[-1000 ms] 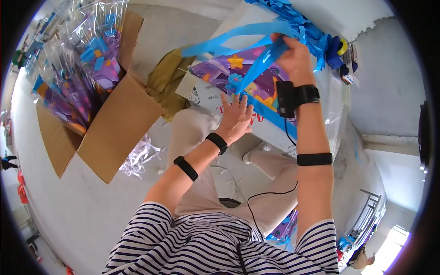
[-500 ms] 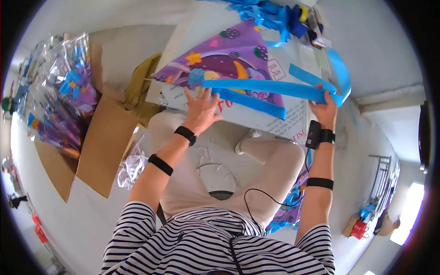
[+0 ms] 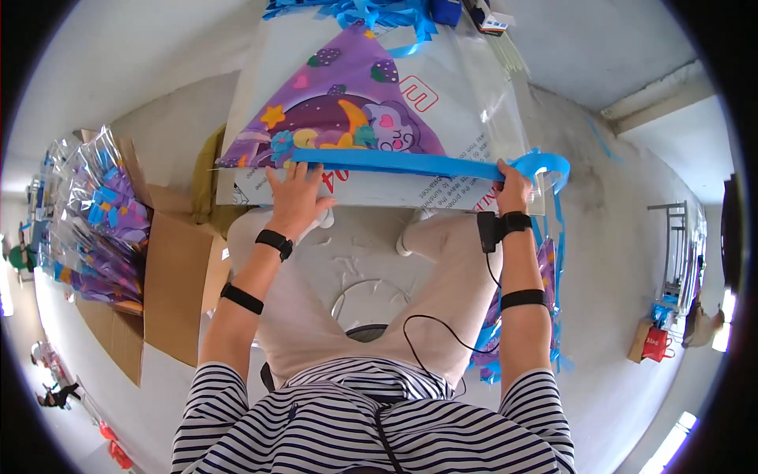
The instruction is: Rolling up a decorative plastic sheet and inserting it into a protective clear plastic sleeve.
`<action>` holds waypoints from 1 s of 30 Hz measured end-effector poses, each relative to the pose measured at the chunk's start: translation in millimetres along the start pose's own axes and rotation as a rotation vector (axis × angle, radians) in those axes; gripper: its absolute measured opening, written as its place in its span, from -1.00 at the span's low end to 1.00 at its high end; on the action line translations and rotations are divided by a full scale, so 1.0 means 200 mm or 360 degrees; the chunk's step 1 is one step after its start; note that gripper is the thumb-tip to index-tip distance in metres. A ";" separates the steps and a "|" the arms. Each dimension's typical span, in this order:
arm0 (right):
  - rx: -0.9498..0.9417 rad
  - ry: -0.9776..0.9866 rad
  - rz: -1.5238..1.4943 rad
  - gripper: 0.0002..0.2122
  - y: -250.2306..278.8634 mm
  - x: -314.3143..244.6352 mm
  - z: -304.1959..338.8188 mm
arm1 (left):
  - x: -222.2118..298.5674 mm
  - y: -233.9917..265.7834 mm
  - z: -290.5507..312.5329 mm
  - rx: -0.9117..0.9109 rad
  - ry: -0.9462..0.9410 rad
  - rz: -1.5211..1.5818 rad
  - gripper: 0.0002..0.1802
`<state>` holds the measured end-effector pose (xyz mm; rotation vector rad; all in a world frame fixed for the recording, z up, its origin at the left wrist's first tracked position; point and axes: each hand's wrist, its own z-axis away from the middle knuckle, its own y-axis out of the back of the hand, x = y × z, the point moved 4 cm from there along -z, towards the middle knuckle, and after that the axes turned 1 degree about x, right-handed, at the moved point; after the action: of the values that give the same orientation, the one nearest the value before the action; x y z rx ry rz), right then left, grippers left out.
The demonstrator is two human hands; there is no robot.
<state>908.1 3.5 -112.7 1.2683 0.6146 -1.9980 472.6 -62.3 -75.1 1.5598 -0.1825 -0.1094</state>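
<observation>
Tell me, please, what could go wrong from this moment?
The blue strip might slip, because the left hand seems only to lay spread fingers at its left end, without a pinch.
Its loose length beyond the right hand hangs down and could tangle.
The loosely curved black cable might snag if the right hand pulls away.

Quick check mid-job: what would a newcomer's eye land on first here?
Probably the purple printed triangle, lying on a white printed package at top centre. Next, the bright blue strip along its near edge, with the left hand spread at one end and the right hand gripping it further right. At far left, clear-bagged purple pieces crowd an open cardboard box.
</observation>
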 end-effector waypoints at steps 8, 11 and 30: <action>0.0200 0.0149 0.0223 -0.77 0.00 0.00 0.02 | 0.00 0.00 -0.01 -0.0165 0.0069 -0.0045 -0.11; 0.0265 0.0158 0.0367 -0.75 -0.02 -0.02 0.04 | -0.01 -0.02 0.00 -0.0178 0.0071 -0.0024 -0.10; 0.0186 0.1118 0.1094 -0.82 0.03 0.00 0.29 | 0.00 -0.01 0.01 0.0089 -0.0021 0.0008 -0.12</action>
<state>877.4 -40.6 -88.2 1.9440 0.2946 -1.0209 471.9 -63.6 -76.7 1.6149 -0.2013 -0.1118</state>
